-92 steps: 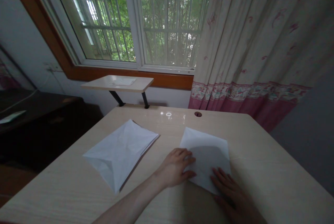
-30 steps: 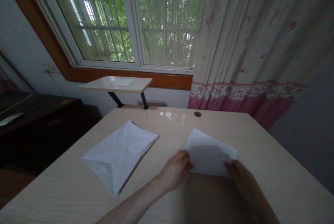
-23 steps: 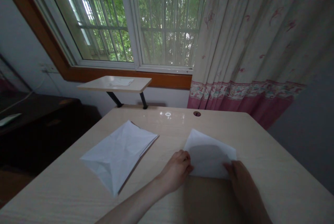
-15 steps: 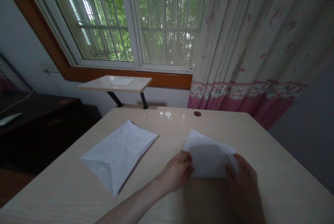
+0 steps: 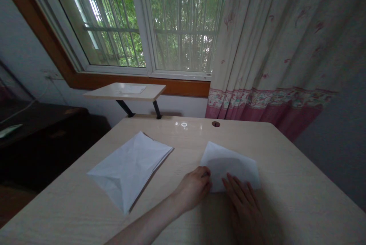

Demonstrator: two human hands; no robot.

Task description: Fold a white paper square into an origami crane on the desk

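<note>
A folded sheet of white paper [image 5: 231,163] lies on the pale wooden desk, right of the middle. My left hand [image 5: 196,184] is at its left edge, fingers curled closed on the paper. Over the near edge of the same paper, my right hand [image 5: 243,199] lies flat with its fingers stretched out and touching the sheet. Farther left, a stack of white paper [image 5: 131,165] with crease lines rests on the desk, apart from both hands.
The desk [image 5: 183,142] has a round cable hole [image 5: 215,124] near its back edge. A raised shelf [image 5: 105,92] on black legs carries a flat white paper [image 5: 131,88]. Behind are a barred window and a curtain [image 5: 257,81]; a dark cabinet [image 5: 42,134] stands at left.
My right hand has moved from the paper's right edge leftward onto its near part and flattened out. My left hand stays in place. The stack at left has not moved.
</note>
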